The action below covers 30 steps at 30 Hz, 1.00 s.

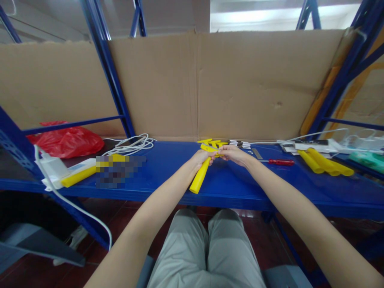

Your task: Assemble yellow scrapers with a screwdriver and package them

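Note:
Close to the middle of the blue shelf, my left hand is closed around a yellow tool with a long tube-like handle and a crosswise head. The handle slants down toward the shelf's front edge. A thin greyish strip seems to lie along the head. My right hand has its fingers pinched at the head's right end; the exact grip is hidden. Just behind my hands are several small yellow pieces. Several black-and-white sticks lie behind my right hand.
A red-handled screwdriver and a flat metal strip lie to the right. Farther right are several yellow tubes. On the left are a white cable, a red plastic bag and a white adapter. Cardboard stands behind.

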Each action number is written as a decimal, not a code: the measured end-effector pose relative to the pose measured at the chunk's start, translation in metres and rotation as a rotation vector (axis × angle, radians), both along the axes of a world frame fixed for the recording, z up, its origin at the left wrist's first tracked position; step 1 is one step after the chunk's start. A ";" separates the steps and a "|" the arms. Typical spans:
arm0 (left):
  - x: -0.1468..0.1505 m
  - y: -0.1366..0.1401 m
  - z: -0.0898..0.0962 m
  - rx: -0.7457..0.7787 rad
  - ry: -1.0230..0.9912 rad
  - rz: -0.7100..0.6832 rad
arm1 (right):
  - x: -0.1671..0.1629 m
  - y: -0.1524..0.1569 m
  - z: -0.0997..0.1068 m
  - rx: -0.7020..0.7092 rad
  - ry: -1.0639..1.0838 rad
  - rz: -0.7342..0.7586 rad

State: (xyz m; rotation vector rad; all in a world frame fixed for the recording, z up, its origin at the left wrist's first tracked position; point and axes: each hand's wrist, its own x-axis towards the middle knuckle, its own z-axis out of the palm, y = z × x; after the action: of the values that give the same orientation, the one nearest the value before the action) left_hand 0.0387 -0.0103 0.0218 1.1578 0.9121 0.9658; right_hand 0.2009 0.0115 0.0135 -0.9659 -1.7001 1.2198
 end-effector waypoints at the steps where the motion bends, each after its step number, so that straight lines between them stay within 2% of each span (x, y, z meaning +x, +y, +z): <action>1: 0.000 0.000 0.000 0.001 0.003 0.006 | 0.000 0.000 0.000 0.002 -0.013 -0.012; 10: -0.002 0.003 -0.002 0.016 -0.002 -0.016 | 0.001 0.005 -0.003 -0.024 0.021 -0.037; 17: -0.002 0.001 0.002 0.011 -0.042 -0.013 | 0.006 0.000 0.002 -0.055 0.044 0.015; 20: -0.003 0.003 0.001 0.004 -0.057 -0.025 | 0.011 0.000 0.005 -0.008 0.001 -0.066; 23: -0.004 0.004 0.000 -0.005 -0.063 -0.029 | 0.024 0.002 0.014 0.126 -0.180 -0.255; 27: -0.004 0.003 0.001 -0.013 -0.058 -0.023 | 0.068 0.006 0.029 0.278 -0.625 -0.559; 30: -0.004 0.000 0.002 -0.015 -0.055 0.004 | 0.116 0.007 0.026 0.242 -0.975 -0.688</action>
State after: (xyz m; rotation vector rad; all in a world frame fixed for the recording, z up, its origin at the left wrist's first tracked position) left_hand 0.0351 -0.0098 0.0242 1.1123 0.8765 0.9874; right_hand 0.3167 0.0185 0.0390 -1.9512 -1.8494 0.0381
